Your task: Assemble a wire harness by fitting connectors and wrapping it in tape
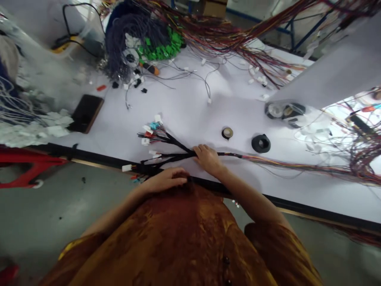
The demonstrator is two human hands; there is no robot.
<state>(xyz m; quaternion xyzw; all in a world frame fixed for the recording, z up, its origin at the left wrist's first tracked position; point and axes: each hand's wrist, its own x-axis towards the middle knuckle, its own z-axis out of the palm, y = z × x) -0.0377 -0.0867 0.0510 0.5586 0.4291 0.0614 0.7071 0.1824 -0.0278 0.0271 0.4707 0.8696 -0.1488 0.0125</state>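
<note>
A wire harness (pixel 178 144) wrapped in black tape lies along the table's front edge, its branches fanning left to white, blue and red connectors (pixel 154 125). My right hand (pixel 207 159) rests over the point where the branches meet, fingers closed round it. To the right the bundle runs on as loose coloured wires (pixel 276 162). My left hand (pixel 169 179) is at the table edge close to my body, just below the branches, its fingers slightly curled and apart, with nothing visible in them. Beyond my right hand lie a small tape roll (pixel 227 133) and a larger black tape roll (pixel 261 143).
A dark phone (pixel 86 113) and a heap of white connectors (pixel 38 129) lie on the left. Grey wires with green connectors (pixel 163 47) are at the back, beside an orange-handled tool (pixel 151 68). A white post (pixel 330 67) and tangled wires (pixel 366 147) stand right.
</note>
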